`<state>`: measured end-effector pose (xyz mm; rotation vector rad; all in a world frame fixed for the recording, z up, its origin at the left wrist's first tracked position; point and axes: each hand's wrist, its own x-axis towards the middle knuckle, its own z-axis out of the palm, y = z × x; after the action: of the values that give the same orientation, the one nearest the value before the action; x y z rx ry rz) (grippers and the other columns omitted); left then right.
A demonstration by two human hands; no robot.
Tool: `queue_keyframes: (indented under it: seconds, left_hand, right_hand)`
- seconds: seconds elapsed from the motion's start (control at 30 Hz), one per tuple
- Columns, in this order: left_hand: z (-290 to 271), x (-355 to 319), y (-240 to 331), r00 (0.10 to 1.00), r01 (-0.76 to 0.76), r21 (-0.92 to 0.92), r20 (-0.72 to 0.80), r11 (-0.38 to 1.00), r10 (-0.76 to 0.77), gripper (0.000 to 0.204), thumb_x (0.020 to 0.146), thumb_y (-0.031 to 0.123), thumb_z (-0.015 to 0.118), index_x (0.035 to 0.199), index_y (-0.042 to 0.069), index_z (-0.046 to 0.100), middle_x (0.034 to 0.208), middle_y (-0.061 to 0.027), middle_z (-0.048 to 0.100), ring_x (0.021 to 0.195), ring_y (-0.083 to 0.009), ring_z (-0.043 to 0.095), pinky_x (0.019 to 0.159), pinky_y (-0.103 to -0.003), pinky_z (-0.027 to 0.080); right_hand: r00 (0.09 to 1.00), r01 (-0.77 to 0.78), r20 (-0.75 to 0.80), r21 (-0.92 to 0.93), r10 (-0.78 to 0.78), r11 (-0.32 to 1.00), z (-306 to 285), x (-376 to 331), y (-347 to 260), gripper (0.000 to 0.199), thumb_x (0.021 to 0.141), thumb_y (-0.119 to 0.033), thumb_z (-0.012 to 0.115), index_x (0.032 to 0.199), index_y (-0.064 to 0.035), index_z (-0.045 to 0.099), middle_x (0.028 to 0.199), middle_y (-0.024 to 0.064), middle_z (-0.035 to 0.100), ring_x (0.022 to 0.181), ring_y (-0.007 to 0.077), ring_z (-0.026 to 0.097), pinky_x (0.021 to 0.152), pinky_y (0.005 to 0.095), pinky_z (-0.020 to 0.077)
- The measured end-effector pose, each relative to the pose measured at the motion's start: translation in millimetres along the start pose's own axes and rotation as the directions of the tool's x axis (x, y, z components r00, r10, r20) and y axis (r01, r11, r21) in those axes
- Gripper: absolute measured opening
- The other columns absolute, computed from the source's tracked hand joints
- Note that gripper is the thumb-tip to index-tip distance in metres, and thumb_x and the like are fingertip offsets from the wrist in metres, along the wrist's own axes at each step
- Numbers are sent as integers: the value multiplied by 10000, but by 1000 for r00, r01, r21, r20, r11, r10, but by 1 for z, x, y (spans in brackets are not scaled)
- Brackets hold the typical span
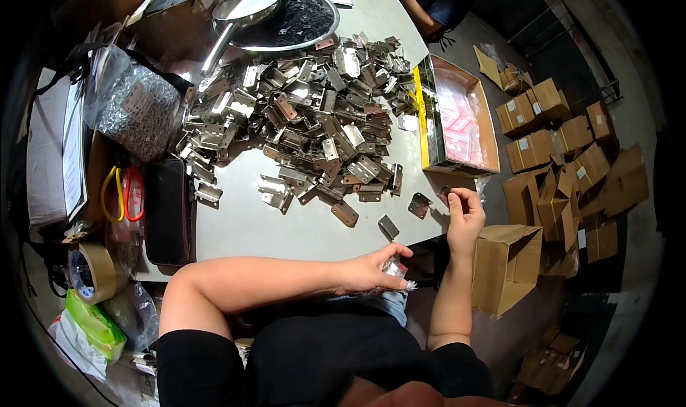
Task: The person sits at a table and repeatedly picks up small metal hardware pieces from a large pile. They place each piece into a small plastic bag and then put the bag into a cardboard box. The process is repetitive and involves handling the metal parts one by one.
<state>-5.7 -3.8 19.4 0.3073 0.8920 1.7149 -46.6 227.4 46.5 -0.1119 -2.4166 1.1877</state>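
Observation:
My left hand point(368, 270) is closed round a small crinkled clear plastic bag point(394, 267) near the table's front edge; its contents are hard to make out. At the front right corner, my right hand point(466, 220) pinches a small metal hinge point(444, 193) between thumb and fingertips. Two loose hinges, one dark point(419, 205) and one grey point(388, 227), lie on the table between my hands. Beyond them spreads a large heap of shiny metal hinges point(314, 121).
An open box with pink-and-white packets point(457, 117) stands on the right. Behind the heap sits a metal bowl point(334, 21) of dark small parts. A black case point(168, 210) and scissors point(123, 196) are left. Cartons point(529, 153) crowd the right; another person's arm point(418, 10) shows far off.

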Motion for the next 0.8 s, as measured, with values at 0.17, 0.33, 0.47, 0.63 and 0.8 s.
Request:
queue_keyframes:
  seconds: [0.17,0.33,0.47,0.63,0.8]
  left_hand:
    - [-1,1,-1,1000,17,-5,23,1000,-17,587,890,183,716,1349,119,355,869,22,533,658,-49,484,548,-199,387]
    - [-2,1,-2,999,36,-8,39,999,-36,502,885,192,726,1280,113,428,857,24,532,636,-51,478,542,-201,379]
    - [-5,2,-5,998,33,-18,45,999,-32,448,885,198,728,1242,115,470,854,27,538,658,-53,491,565,-201,395]
    - [-2,1,-9,1000,0,-207,24,978,5,428,892,179,723,1232,112,472,885,33,551,723,-53,521,619,-200,425]
    - [-3,0,-8,998,-59,-140,24,988,63,460,900,168,714,1260,94,438,968,21,553,821,-54,531,700,-221,454]
  right_hand:
    - [982,68,183,-100,-49,993,11,-4,-16,141,855,-19,654,984,35,676,882,123,628,758,215,653,687,308,514]
    - [950,255,255,-300,-180,919,16,-6,-20,89,856,-35,638,888,44,662,859,155,623,748,259,645,688,332,513]
    - [928,-10,371,-19,16,1000,2,-16,-46,79,863,-45,639,895,27,642,838,156,636,712,281,649,659,330,512]
    - [714,181,698,-103,-59,978,-22,-30,-90,63,858,-45,646,913,-15,636,808,147,640,716,325,641,639,354,512]
    - [689,146,719,-13,-92,989,-27,-41,-96,107,812,-17,686,911,-14,647,850,123,640,749,297,632,667,342,505]
